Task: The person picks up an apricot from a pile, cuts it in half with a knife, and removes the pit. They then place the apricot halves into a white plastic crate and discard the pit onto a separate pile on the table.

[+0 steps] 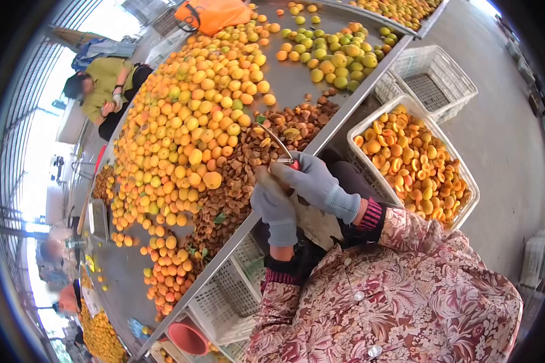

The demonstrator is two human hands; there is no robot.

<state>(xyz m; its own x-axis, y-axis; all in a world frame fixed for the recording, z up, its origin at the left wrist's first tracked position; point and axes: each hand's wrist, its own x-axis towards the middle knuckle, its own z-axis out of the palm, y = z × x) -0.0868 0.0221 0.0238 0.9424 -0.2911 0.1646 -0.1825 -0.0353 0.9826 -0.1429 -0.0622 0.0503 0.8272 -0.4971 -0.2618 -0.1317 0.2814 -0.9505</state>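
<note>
My right hand (pixel 313 181), in a grey glove, is closed around a small knife (pixel 276 139) with a thin curved blade and a bit of red at its handle. Close against it, my gloved left hand (pixel 275 209) has its fingers curled together; the fingertips are blurred, and what they hold is hidden. Both hands are over the near edge of a metal table (pixel 272 75). Just beyond them lies a heap of brown pits (pixel 239 175), and behind that spreads a large pile of whole orange apricots (pixel 184 127).
A white crate (pixel 473 196) of halved apricots (pixel 421 166) stands to my right, with another crate (pixel 460 78) behind it. Greenish apricots (pixel 339 57) and an orange bag (pixel 215 15) lie farther back. A person (pixel 109 81) sits across the table. A red bucket (pixel 188 339) is lower left.
</note>
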